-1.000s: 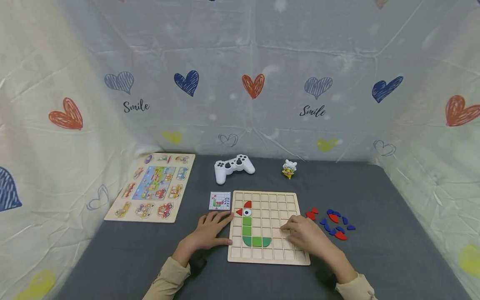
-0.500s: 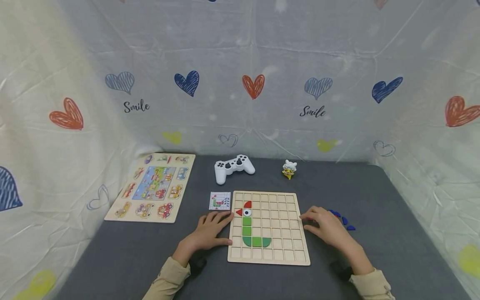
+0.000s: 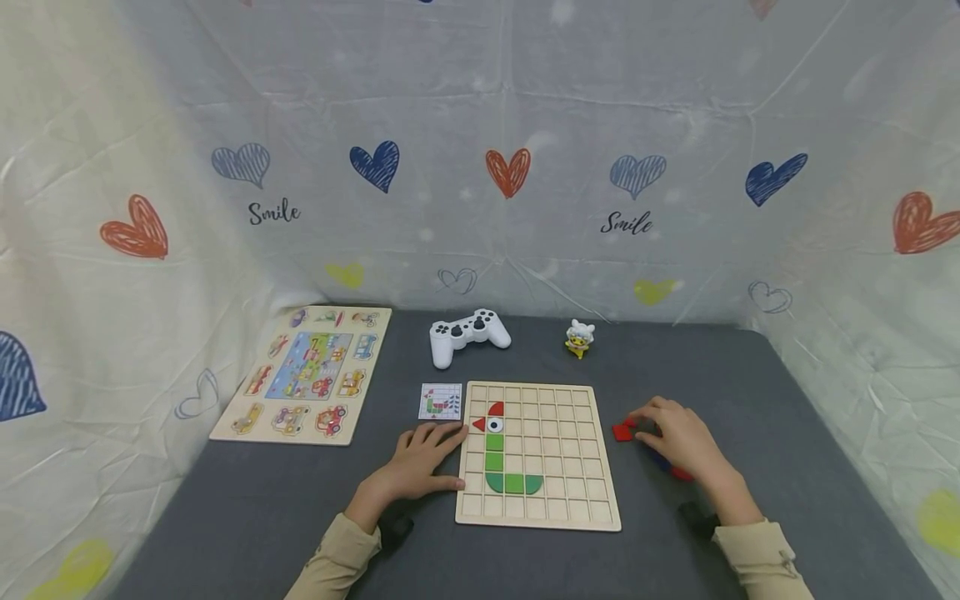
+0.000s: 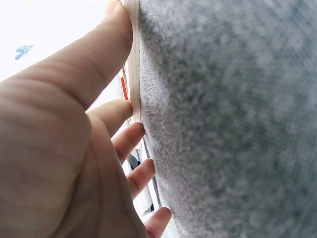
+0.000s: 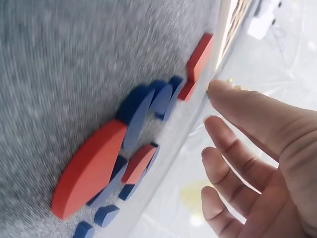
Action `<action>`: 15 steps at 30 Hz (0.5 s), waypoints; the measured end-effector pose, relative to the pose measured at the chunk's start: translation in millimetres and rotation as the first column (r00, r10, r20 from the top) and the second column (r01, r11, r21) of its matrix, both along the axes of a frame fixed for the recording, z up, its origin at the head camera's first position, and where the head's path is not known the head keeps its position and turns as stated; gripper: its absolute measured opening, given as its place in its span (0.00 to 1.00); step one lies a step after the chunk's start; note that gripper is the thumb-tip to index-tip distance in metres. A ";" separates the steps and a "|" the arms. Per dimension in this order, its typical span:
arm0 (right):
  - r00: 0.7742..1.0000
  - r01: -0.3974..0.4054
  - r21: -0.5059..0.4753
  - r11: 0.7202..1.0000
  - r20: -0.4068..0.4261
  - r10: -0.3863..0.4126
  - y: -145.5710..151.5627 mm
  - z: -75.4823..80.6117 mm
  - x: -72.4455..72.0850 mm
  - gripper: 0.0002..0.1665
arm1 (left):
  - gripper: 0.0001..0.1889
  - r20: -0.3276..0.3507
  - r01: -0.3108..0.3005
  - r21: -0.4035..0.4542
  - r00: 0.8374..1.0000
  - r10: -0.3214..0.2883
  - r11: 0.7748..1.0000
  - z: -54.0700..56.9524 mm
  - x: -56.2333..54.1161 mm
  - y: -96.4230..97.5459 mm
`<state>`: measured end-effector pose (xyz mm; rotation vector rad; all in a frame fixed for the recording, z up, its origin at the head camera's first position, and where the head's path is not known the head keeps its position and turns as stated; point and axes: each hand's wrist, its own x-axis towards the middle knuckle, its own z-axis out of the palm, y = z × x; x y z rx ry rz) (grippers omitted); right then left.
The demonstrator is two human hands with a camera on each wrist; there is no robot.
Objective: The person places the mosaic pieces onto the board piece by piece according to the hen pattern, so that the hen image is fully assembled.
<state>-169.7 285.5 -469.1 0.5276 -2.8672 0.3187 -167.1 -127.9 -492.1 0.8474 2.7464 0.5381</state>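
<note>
My left hand [image 3: 420, 462] rests at the left edge of a wooden grid board [image 3: 566, 454], thumb and fingers touching its side. The board bears a red quarter-round piece [image 3: 496, 408], a red triangle [image 3: 479, 424], an eye tile [image 3: 494, 425] and several green pieces [image 3: 513, 483]. To the right of the board, my right hand [image 3: 684, 442] is over the loose pieces, its thumb and fingers apart around nothing. Its fingertips are near some small red pieces [image 3: 622, 432]. Blue pieces [image 5: 134, 110] and a large red curved piece [image 5: 89, 171] lie below it in the right wrist view.
A small pattern card [image 3: 441, 402] lies behind the board's left corner. Farther back are a white game controller [image 3: 468, 331] and a small figurine [image 3: 578, 340]. A vehicle puzzle board [image 3: 266, 407] lies at the left. A printed curtain [image 3: 558, 225] surrounds the dark table.
My right hand has moved from over the grid board to the right, onto the loose pieces. Red pieces near the board show again, while most blue ones are now covered. My left hand stays put.
</note>
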 end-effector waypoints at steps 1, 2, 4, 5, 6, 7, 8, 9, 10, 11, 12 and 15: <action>1.000 0.004 0.014 1.000 -0.001 -0.004 1.2 0.2 -1.7 0.16 | 0.41 0.001 0.000 0.001 1.000 0.000 1.000 0.3 0.0 0.0; 1.000 0.005 0.022 1.000 0.001 -0.005 2.2 0.4 -3.2 0.17 | 0.41 0.002 -0.001 0.003 1.000 0.001 1.000 0.7 0.1 -0.1; 1.000 0.007 0.039 0.999 0.007 -0.007 3.7 0.1 -6.1 0.17 | 0.41 0.004 -0.001 0.003 1.000 0.001 1.000 1.1 0.0 -0.2; 1.000 0.009 0.045 0.999 0.012 -0.010 4.4 -0.2 -7.5 0.18 | 0.41 0.005 -0.001 0.002 1.000 0.001 1.000 1.2 0.0 -0.2; 1.000 0.010 0.052 0.999 0.016 -0.011 4.8 -0.6 -8.9 0.18 | 0.41 0.007 -0.001 0.004 1.000 0.001 1.000 1.3 -0.1 -0.2; 1.000 0.010 0.058 0.998 0.022 -0.011 5.1 -1.0 -10.2 0.18 | 0.41 0.007 -0.001 0.005 1.000 0.001 1.000 1.4 -0.1 -0.2; 1.000 0.009 0.062 0.998 0.028 -0.011 5.3 -1.6 -11.5 0.18 | 0.41 0.007 -0.001 0.006 1.000 0.001 1.000 1.4 -0.1 -0.2; 0.999 0.009 0.067 0.998 0.033 -0.011 5.2 -1.9 -12.7 0.18 | 0.41 0.005 0.000 0.005 1.000 0.000 1.000 1.1 -0.2 -0.3; 0.999 0.009 0.069 0.998 0.038 -0.012 5.1 -2.2 -13.5 0.18 | 0.41 0.005 0.000 0.004 1.000 0.000 1.000 0.9 -0.3 -0.3; 0.999 0.010 0.072 0.997 0.044 -0.014 5.0 -2.5 -14.3 0.18 | 0.41 0.004 0.001 0.005 1.000 -0.001 1.000 0.5 -0.4 -0.4; 0.999 0.009 0.075 0.997 0.049 -0.013 5.0 -2.9 -14.8 0.18 | 0.41 0.002 0.001 0.004 1.000 -0.001 1.000 0.1 -0.5 -0.4; 0.998 0.013 0.079 0.997 0.062 -0.018 4.9 -4.4 -15.9 0.18 | 0.41 -0.003 0.004 -0.001 1.000 -0.004 1.000 -1.1 -0.9 -0.6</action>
